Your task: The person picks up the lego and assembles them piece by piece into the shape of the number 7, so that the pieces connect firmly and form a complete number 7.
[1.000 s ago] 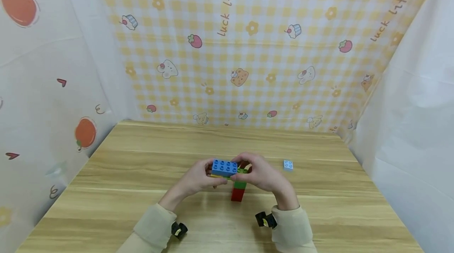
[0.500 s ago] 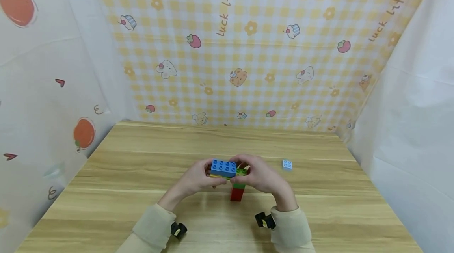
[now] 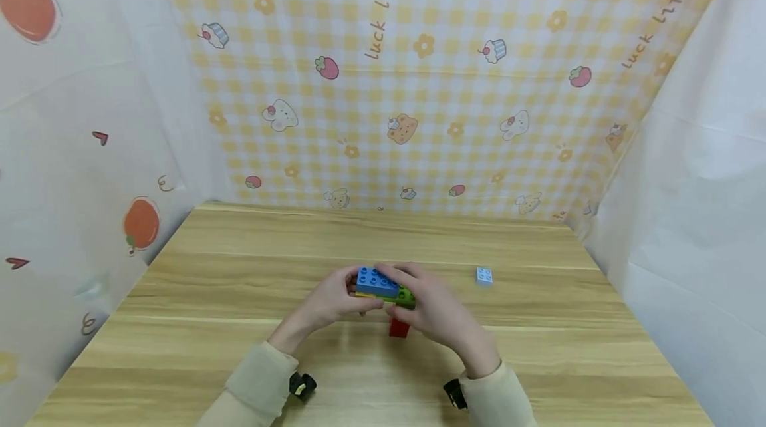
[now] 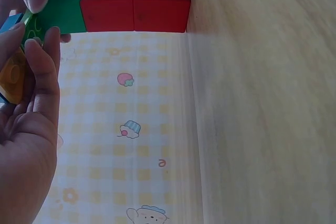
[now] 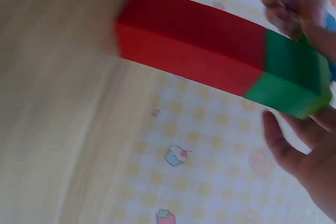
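Observation:
In the middle of the table stands a tower of toy building bricks: two red bricks (image 4: 110, 4) below, then a green brick (image 4: 65, 8) and a light green piece (image 3: 405, 294). On top lies a long blue brick (image 3: 372, 283), reaching out to the left, with a yellow brick (image 4: 11, 82) under its overhang. My left hand (image 3: 331, 300) grips this overhanging end, thumb in front and fingers curled beneath and behind. My right hand (image 3: 439, 312) holds the tower's upper right, its thumb in front at the green bricks and fingertips over the blue brick's right studs.
A small light blue brick (image 3: 484, 276) lies on the wooden table (image 3: 239, 360), to the right and behind the tower. A patterned cloth (image 3: 419, 81) closes off the back, with white cloth (image 3: 688, 167) along both sides. Each wrist carries a small black camera (image 3: 302, 386).
My right hand has shifted left and turned, bringing its fingers over the blue brick's right studs. My left hand and the tower stay nearly in place.

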Demonstrator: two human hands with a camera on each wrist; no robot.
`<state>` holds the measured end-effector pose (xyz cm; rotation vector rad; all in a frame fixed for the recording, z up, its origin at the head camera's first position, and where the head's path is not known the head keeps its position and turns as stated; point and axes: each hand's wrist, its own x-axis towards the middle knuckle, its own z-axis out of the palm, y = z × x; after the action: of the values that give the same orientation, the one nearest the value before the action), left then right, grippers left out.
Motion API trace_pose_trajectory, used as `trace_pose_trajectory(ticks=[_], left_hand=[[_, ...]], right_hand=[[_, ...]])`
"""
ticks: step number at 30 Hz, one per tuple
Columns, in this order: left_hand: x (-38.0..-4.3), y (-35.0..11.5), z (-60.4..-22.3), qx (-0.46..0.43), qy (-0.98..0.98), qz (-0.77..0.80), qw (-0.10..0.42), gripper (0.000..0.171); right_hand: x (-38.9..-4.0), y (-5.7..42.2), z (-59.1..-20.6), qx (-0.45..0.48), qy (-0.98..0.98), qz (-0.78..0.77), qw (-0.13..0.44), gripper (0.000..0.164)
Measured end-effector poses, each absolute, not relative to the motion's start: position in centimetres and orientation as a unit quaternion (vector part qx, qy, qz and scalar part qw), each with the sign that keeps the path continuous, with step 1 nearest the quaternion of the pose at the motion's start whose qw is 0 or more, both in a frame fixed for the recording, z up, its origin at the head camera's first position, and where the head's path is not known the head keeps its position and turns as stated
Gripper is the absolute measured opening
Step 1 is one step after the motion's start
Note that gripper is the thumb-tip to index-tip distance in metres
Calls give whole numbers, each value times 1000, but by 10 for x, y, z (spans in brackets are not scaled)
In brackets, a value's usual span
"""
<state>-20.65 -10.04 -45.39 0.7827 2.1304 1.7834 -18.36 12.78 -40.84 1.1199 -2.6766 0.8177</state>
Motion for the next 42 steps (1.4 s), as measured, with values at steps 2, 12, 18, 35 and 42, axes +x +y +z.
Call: trace_pose_trajectory(ticks=[2,12,18,35,42], left_hand=[[-206,-101,-453,271,731,613,125,45],[-205,-101,-451,286,727,613,121,42],[-206,-101,-452,285,727,613,123,40],[-206,-99,-453,286,715,624,132,42],[-203,-100,-451,271,714,627,153,43]], right_hand=[[-185,126,-413,383,-880,269,86,65],[-188,122,-430,419,-852,266,167,65],[-189,123,-432,435,-841,265,183,68],[-186,125,-436,437,-842,250,190,66],[-186,124,-438,439,-838,255,200,68]])
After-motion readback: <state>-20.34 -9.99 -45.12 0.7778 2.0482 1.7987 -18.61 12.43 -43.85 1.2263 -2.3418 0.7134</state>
